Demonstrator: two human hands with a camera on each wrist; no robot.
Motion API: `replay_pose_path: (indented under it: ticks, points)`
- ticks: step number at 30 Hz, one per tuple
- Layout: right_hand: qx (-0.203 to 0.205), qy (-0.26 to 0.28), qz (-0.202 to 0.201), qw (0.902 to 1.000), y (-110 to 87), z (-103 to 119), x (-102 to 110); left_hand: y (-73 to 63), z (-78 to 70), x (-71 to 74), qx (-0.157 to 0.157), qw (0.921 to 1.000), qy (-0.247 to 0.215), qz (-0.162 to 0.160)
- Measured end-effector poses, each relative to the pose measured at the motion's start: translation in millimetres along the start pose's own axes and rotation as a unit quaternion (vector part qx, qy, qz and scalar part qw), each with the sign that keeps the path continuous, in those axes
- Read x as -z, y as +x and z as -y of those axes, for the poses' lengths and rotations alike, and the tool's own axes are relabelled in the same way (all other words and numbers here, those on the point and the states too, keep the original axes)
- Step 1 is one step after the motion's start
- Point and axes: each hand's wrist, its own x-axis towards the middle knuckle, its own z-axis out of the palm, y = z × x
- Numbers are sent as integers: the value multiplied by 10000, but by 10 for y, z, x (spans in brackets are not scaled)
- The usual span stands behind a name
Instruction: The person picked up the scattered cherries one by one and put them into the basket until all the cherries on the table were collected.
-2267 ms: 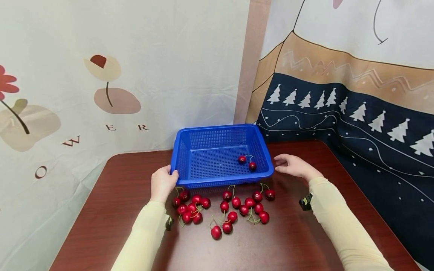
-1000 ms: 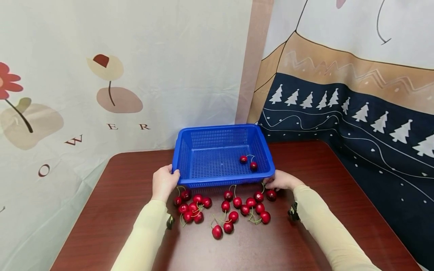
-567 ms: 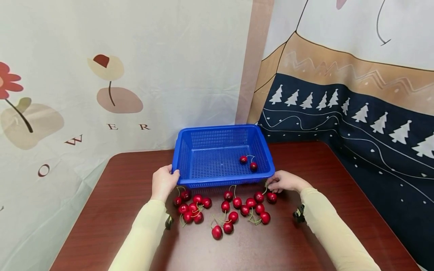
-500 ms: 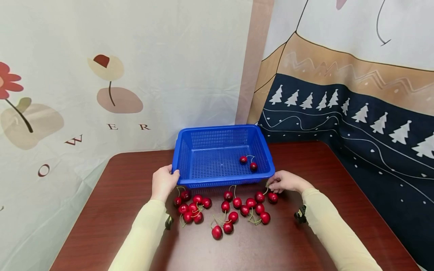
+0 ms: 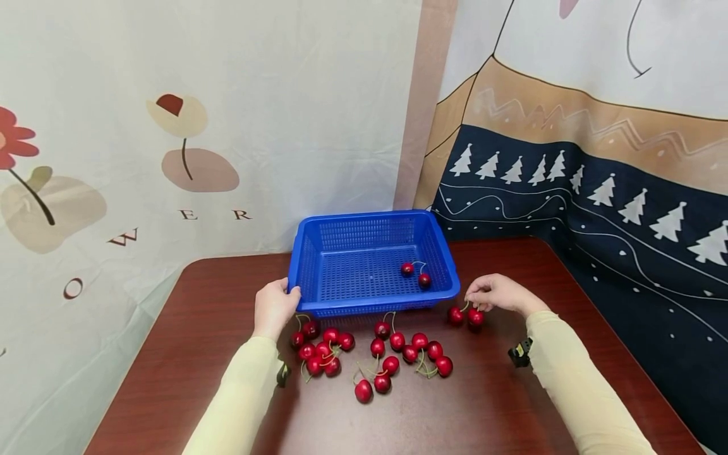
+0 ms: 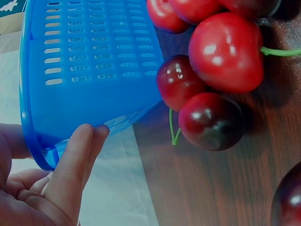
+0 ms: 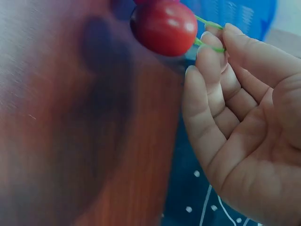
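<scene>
A blue plastic basket (image 5: 370, 304) stands at the back of the table, with one joined pair of cherries (image 5: 424, 280) inside at its right. My left hand (image 5: 274, 308) grips the basket's front left corner, thumb over the rim; the left wrist view shows fingers (image 6: 75, 165) against the outer wall. Right of the basket, my right hand (image 5: 500, 294) pinches the green stems of a pair of cherries (image 5: 475, 317) between thumb and fingertips. In the right wrist view the held cherry (image 7: 164, 28) hangs off the table, its mate mostly cut off by the frame's edge.
Several red cherries with stems lie before the basket: a left cluster (image 5: 323, 351), a middle group (image 5: 382, 382) and a right group (image 5: 435, 351). The brown table (image 5: 188, 354) meets a pale curtain (image 5: 261, 126) behind and a dark blue tree-printed cloth (image 5: 637, 278) at right.
My right hand came down to the rightmost cherry pair, took its stems, and lifted it up and to the right, away from the other cherries. The left hand kept its hold on the basket.
</scene>
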Motion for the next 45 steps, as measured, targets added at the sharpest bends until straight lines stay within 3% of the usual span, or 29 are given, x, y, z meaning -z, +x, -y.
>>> replay_pose_path:
  ticks: [7, 16, 21, 26, 32, 38, 45]
  points:
    - [-193, -297, -575, 9977, -43, 146, 297, -9, 8, 8, 49, 10000, 11, 19]
    - [-76, -1052, -1260, 9864, -4, 428, 561, -18, -1, 12, 64, 10000, 16, -2]
    - [-70, -1279, -1704, 9770, 67, 671, 645, -9, 10, -2, 103, 9999, -3, -1]
    - [161, -1307, -1902, 9729, 192, 906, 634, -5, 20, 0, 66, 10000, -3, 4]
    - [385, -1140, -1810, 9761, 389, 1110, 496, -6, 22, -17, -1, 10000, 0, -58]
    - [366, -985, -1373, 9849, 615, 1224, 295, 2, 25, -29, -30, 9999, -1, -109]
    - [427, -1288, -806, 9875, 786, 1305, 57, 5, 28, -28, -47, 9999, 40, -142]
